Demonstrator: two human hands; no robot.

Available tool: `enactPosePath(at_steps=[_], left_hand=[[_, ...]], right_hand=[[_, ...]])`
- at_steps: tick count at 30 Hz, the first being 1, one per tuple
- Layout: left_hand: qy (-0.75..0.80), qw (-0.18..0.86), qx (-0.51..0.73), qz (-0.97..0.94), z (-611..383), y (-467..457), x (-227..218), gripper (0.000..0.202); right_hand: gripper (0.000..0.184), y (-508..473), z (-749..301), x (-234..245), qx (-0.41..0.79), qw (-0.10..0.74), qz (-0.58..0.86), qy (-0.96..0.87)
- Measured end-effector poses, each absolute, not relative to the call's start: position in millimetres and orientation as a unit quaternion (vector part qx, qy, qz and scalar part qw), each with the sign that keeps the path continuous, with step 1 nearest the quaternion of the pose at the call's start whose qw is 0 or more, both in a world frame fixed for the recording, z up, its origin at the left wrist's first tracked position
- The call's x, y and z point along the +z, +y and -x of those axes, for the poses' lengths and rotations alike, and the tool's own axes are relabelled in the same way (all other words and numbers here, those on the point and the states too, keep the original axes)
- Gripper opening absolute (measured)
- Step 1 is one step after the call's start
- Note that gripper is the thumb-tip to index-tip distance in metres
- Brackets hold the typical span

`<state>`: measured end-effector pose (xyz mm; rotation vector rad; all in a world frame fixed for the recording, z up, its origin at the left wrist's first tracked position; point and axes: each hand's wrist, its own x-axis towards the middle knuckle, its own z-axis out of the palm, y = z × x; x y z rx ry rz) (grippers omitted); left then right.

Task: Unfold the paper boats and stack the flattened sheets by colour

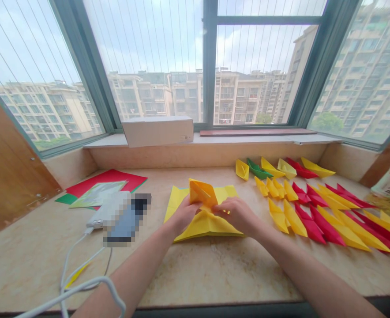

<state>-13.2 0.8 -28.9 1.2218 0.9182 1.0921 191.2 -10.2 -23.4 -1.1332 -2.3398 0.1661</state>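
A partly folded piece of orange-yellow paper (204, 193) is held up between my two hands, over the middle of the counter. My left hand (187, 215) grips its lower left side, the thumb tucked behind a fold. At its lower right edge, my right hand (234, 213) pinches the paper with thumb and curled fingers. Beneath both hands lie creased yellow paper sheets (198, 227), spread flat. The folded piece partly covers those sheets, and some fingertips are hidden behind it.
Rows of folded paper boats (310, 223) in yellow, red and green fill the right side. At left are red and green paper sheets (115, 181), a white power bank (110, 207), a phone (125, 223) and a white cable (82, 285). A white box (158, 132) sits on the sill.
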Motion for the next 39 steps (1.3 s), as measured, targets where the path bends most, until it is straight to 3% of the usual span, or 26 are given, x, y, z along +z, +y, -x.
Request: enactPosePath(at_steps=[7,16,19,24,28,39], left_hand=[[0.406,0.595,0.476,-0.504,12,-3,-19,0.023],[0.378,0.619,0.502,-0.471,19,-2,-15,0.04],[0.381,0.621,0.502,-0.466,17,-3,-17,0.039],[0.415,0.595,0.51,-0.462,12,-5,-18,0.033],[0.405,0.588,0.507,-0.482,9,-9,-16,0.035],[0.394,0.59,0.459,-0.534,9,-16,-6,0.045]], right_hand=[[0.018,-7,-192,-29,0.141,0.322,0.397,-0.848],[0.018,-9,-187,-30,0.26,0.404,0.359,-0.8],[0.021,-10,-189,-28,0.216,0.402,0.368,-0.81],[0.024,-13,-190,-23,0.016,0.386,0.365,-0.847],[0.02,-16,-188,-18,-0.068,0.402,0.38,-0.83],[0.016,-23,-188,-14,-0.058,0.544,0.387,-0.742]])
